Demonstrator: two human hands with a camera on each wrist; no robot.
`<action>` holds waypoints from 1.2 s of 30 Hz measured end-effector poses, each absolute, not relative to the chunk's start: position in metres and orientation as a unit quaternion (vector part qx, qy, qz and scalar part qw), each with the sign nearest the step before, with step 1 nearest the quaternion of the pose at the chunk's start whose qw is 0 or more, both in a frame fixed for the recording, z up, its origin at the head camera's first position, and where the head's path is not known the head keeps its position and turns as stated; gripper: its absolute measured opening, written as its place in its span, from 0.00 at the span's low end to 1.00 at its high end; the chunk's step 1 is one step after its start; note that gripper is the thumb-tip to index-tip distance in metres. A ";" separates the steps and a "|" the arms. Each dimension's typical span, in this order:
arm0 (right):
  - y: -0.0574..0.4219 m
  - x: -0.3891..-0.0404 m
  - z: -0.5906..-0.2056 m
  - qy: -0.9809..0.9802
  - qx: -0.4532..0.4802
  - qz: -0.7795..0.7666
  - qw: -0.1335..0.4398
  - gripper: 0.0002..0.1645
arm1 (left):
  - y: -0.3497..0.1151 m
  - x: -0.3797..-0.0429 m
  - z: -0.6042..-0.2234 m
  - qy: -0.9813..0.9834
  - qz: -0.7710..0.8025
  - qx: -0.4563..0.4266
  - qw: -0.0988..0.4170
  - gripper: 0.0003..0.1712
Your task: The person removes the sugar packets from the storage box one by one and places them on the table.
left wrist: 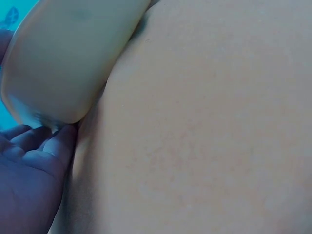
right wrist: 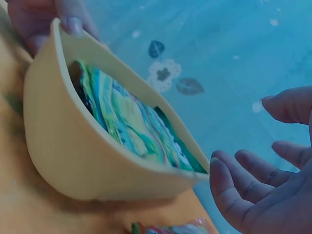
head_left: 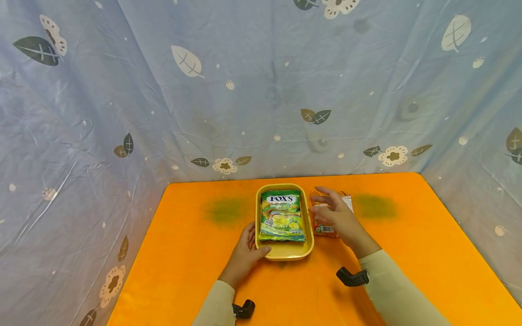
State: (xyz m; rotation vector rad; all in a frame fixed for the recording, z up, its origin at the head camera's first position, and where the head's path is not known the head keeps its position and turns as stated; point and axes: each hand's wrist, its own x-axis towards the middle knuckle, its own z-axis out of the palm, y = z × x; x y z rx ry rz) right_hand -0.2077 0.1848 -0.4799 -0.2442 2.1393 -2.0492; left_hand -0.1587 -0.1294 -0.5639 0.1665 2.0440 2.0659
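A yellow plastic tray point(head_left: 285, 251) holds a green candy bag point(head_left: 281, 217) marked FOX'S Spring Tea, lying face up. My left hand point(head_left: 247, 251) grips the tray's near left corner, with the thumb over the rim and the fingers along the outer side. In the right wrist view, the left thumb shows on the rim of the tray point(right wrist: 73, 141). My right hand point(head_left: 335, 216) hovers over a red-orange packet point(head_left: 326, 230) just right of the tray, fingers loosely bent and holding nothing. That hand covers part of the packet, whose barcode faces up.
An orange cloth covers the table point(head_left: 195, 271), which meets blue patterned curtains point(head_left: 261, 113) at the back and sides. Black wrist straps point(head_left: 352, 277) sit on both wrists. Greenish patches point(head_left: 226, 210) mark the cloth on either side.
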 end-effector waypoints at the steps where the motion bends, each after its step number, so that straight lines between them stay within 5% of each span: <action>1: 0.181 -0.208 -0.480 0.717 -0.082 -0.687 0.087 0.42 | -0.129 -0.159 -0.564 0.697 0.705 0.056 0.115 0.55; 16: 0.145 -0.207 -0.479 0.712 -0.081 -0.677 0.164 0.50 | -0.130 -0.159 -0.565 0.697 0.705 0.052 0.120 0.56; 36: 0.115 -0.215 -0.496 0.774 -0.056 -0.620 0.112 0.49 | -0.131 -0.158 -0.564 0.702 0.700 0.054 0.124 0.55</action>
